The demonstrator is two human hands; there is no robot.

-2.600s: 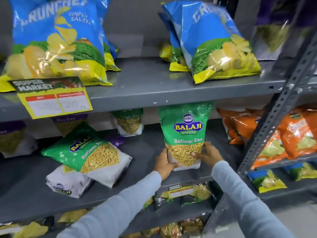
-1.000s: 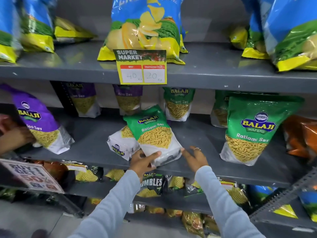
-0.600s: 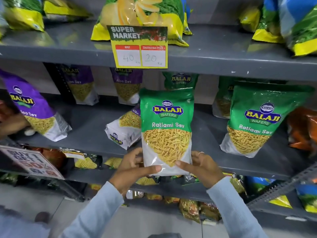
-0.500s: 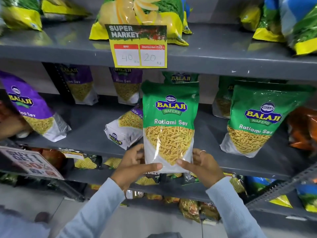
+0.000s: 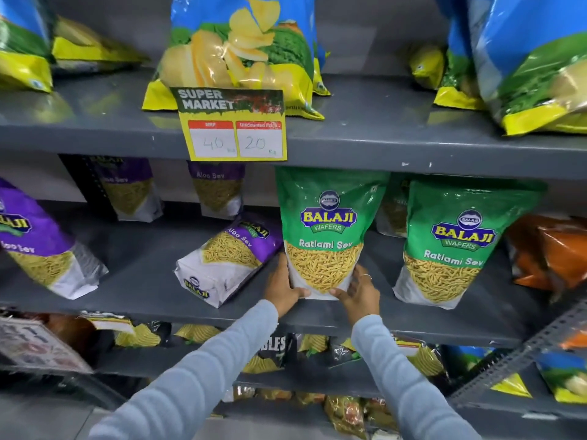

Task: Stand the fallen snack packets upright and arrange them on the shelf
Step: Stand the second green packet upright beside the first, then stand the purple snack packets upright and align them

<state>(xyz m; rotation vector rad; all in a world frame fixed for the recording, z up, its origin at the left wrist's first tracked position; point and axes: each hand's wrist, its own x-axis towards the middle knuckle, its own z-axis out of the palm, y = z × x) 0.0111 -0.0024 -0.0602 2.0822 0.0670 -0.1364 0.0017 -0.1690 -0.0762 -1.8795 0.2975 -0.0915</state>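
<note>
The green packet (image 5: 327, 233) stood upright on the middle shelf (image 5: 143, 300), near its front edge. The left hand (image 5: 282, 289) and right hand (image 5: 360, 292) cupped its lower corners, fingers curled against the sides. It looked light, soft and slippery; low on the base seemed the steadiest hold.

A single head-worn wide-angle camera faces a grey shelf unit (image 5: 381, 144) straight on from close range, tilted slightly downward. The middle shelf sits at the centre of the view, the shelf above fills the top edge, and lower shelves run along the bottom. Both sleeves enter from the near bottom edge.
</note>
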